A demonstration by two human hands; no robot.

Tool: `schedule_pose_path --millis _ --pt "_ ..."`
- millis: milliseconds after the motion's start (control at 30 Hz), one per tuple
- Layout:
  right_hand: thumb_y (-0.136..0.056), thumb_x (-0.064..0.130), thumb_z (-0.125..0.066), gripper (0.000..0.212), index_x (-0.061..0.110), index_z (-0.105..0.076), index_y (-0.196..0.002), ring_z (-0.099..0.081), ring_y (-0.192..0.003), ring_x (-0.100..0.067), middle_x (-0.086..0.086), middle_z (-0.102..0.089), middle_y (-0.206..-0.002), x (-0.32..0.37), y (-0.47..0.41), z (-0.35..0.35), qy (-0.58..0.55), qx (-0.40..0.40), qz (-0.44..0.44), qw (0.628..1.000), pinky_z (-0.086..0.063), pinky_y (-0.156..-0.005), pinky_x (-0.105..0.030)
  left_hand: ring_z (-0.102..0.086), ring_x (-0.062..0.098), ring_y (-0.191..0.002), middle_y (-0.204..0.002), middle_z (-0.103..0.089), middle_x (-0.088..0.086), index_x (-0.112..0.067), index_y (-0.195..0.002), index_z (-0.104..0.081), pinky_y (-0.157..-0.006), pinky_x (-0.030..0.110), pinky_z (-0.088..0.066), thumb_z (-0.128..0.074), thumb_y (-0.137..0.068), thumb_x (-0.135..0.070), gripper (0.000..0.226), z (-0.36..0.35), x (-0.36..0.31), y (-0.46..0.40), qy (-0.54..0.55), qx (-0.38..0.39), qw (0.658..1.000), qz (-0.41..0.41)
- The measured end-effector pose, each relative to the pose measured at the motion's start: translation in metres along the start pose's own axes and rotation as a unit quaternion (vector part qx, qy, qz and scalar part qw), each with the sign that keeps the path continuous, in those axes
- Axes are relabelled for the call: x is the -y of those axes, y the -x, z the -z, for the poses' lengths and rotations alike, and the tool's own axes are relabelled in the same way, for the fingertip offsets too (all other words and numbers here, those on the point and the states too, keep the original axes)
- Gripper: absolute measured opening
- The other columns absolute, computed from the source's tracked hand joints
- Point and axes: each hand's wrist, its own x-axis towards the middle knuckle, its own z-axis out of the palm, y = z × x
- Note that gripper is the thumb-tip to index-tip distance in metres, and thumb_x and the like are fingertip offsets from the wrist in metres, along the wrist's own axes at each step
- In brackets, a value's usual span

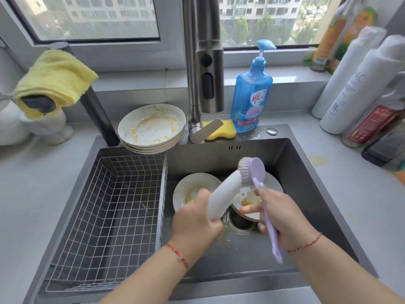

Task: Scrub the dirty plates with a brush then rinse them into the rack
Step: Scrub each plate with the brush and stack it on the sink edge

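**Both hands busy over the sink, two dirty plates below**

I see my left hand (195,220) curled round a white cylinder (223,194), a bottle or dispenser I can't identify, tilted so its top end meets the bristles of the purple brush (252,170). My right hand (282,216) grips the brush's long lilac handle, brush head up and away from me. Both hands hover above the dark sink (306,194), close together but not touching.

Right under them lie two dirty plates: one (188,189) beneath my left hand, smeared orange, and a second (252,198) under the brush and my right fingers, overhanging the drain (240,222). A stack of soiled plates (151,128) sits on the sink's back rim, well apart from my hands. The wire rack (109,205) fills the sink's left side.

The second plate is mostly covered by the hands and cylinder. The faucet (206,62) is cut off at the top edge, and the bottles (359,88) at right are blurred
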Motion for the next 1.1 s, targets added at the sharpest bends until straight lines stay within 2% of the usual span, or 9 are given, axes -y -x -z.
schedule_pose_path --millis 100,267,333,433,500,600,900,1000,1100 --pt "-0.099 0.037 -0.044 0.026 0.037 -0.06 -0.119 -0.036 -0.036 -0.013 -0.006 -0.061 -0.056 0.003 0.008 0.007 0.066 0.009 0.08 0.995 -0.037 -0.041 -0.025 -0.061 0.024 -0.074 -0.077 -0.059 -0.002 -0.015 -0.089 -0.048 -0.063 0.036 -0.05 -0.078 -0.069 -0.024 0.037 0.013 0.003 -0.006 0.13 0.032 0.987 0.093" --pt "-0.099 0.024 -0.043 0.046 0.066 -0.047 -0.117 -0.032 -0.042 -0.007 0.01 -0.038 -0.046 0.004 0.051 -0.008 0.2 0.098 0.215 0.951 -0.034 -0.043 -0.023 -0.061 0.005 -0.069 -0.082 -0.065 -0.005 -0.024 -0.084 -0.055 -0.054 0.012 -0.045 -0.083 -0.062 -0.011 0.038 0.013 0.008 -0.013 0.259 0.031 0.955 0.143" --pt "-0.098 0.028 -0.046 0.048 0.07 -0.041 -0.12 -0.05 -0.051 -0.006 0.011 -0.062 -0.065 -0.002 0.066 -0.017 0.286 0.119 0.234 0.922 -0.043 -0.052 -0.024 -0.065 0.006 -0.079 -0.09 -0.069 -0.007 -0.033 -0.09 -0.058 -0.068 0.016 -0.052 -0.083 -0.061 -0.006 0.046 0.01 0.01 -0.017 0.304 0.032 0.94 0.153" --pt "-0.097 0.033 -0.045 0.047 0.077 -0.037 -0.112 -0.066 -0.081 -0.008 0.007 -0.069 -0.113 0.0 0.063 -0.013 0.328 0.07 0.241 0.911 -0.053 -0.074 -0.029 -0.06 -0.001 -0.069 -0.079 -0.064 -0.011 -0.031 -0.084 -0.054 -0.055 0.006 -0.042 -0.083 -0.063 -0.008 0.042 0.017 0.009 -0.015 0.267 0.022 0.951 0.152" --pt "-0.098 0.033 -0.043 0.041 0.072 -0.046 -0.111 -0.053 -0.045 -0.003 0.019 -0.071 -0.079 0.012 0.048 -0.001 0.284 0.031 0.213 0.934 -0.045 -0.048 -0.024 -0.058 -0.008 -0.063 -0.075 -0.06 -0.012 -0.03 -0.079 -0.051 -0.052 0.006 -0.04 -0.084 -0.064 -0.009 0.042 0.023 0.009 -0.013 0.26 0.02 0.955 0.139" --pt "-0.1 0.028 -0.04 0.037 0.058 -0.055 -0.117 -0.035 -0.031 -0.005 0.02 -0.042 -0.034 0.025 0.038 0.011 0.239 0.014 0.162 0.957 -0.033 -0.044 -0.025 -0.055 -0.016 -0.063 -0.074 -0.058 -0.013 -0.032 -0.078 -0.049 -0.053 0.005 -0.04 -0.083 -0.066 -0.007 0.044 0.027 0.009 -0.011 0.256 0.026 0.96 0.115" --pt "-0.099 0.033 -0.041 0.044 0.065 -0.037 -0.129 -0.041 -0.043 -0.002 0.016 -0.052 -0.052 0.019 0.074 -0.01 0.4 0.126 0.229 0.878 -0.032 -0.046 -0.014 -0.062 0.0 -0.085 -0.094 -0.065 -0.013 -0.026 -0.105 -0.056 -0.071 0.006 -0.046 -0.081 -0.06 0.001 0.058 0.013 0.011 -0.014 0.334 0.038 0.932 0.138" --pt "-0.097 0.037 -0.041 0.034 0.068 -0.053 -0.107 -0.03 -0.041 -0.007 0.005 -0.044 -0.047 0.03 0.054 0.004 0.341 0.074 0.206 0.914 -0.03 -0.044 -0.021 -0.062 0.0 -0.068 -0.078 -0.066 -0.009 -0.028 -0.084 -0.057 -0.057 0.011 -0.046 -0.085 -0.056 -0.013 0.042 0.02 0.014 -0.009 0.293 0.038 0.946 0.129" --pt "-0.098 0.03 -0.042 0.027 0.032 -0.07 -0.095 -0.028 -0.041 -0.015 0.003 -0.032 -0.046 0.021 0.014 0.026 0.284 0.004 0.107 0.953 -0.03 -0.045 -0.026 -0.059 -0.006 -0.066 -0.079 -0.064 -0.009 -0.028 -0.084 -0.057 -0.058 0.009 -0.045 -0.085 -0.063 -0.003 0.043 0.027 0.016 -0.007 0.301 0.024 0.946 0.117"
